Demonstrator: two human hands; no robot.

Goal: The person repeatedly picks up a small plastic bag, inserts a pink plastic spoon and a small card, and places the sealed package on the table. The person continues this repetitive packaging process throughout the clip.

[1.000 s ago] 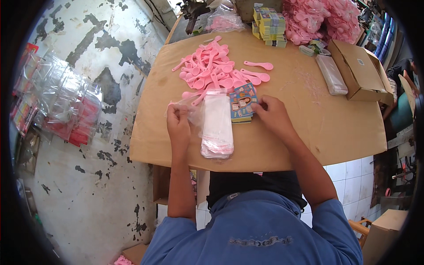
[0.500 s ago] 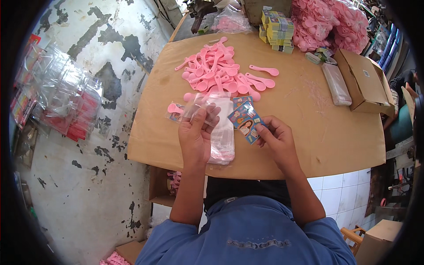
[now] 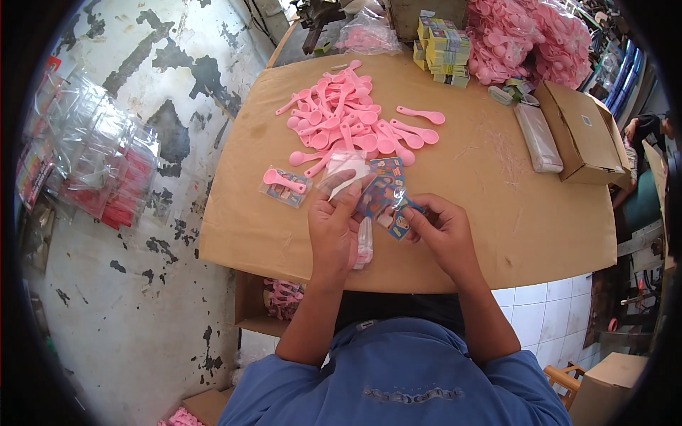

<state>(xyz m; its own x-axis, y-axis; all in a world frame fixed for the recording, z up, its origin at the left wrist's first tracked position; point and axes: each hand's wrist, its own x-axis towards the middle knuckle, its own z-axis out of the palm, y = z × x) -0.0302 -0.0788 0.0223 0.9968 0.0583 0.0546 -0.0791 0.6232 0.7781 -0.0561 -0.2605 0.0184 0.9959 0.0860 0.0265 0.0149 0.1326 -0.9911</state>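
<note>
My left hand (image 3: 335, 238) pinches a small clear plastic bag (image 3: 371, 197) between thumb and fingers. In my right hand (image 3: 445, 228) is a blue printed card (image 3: 393, 223), gripped by its near right corner. The card's far left end overlaps the bag's film; whether it lies inside or behind the film I cannot tell. Beneath my hands a stack of clear bags (image 3: 364, 248) rests on the table, partly hidden by my left hand. Just beyond lies another blue card (image 3: 388, 166). To the left, a pink spoon (image 3: 284, 180) lies with a card in a clear bag.
A heap of pink measuring spoons (image 3: 337, 106) covers the far middle of the brown table (image 3: 540, 227). Bundled yellow cards (image 3: 449, 50), big bags of pink spoons (image 3: 522, 39), a wrapped pack (image 3: 538, 138) and a cardboard box (image 3: 579, 131) stand far right. Clear packets (image 3: 92, 142) hang on the left wall.
My left hand has moved right with the bag, up to the card in my right hand, so bag and card now overlap. The packed spoon at the left is now uncovered.
</note>
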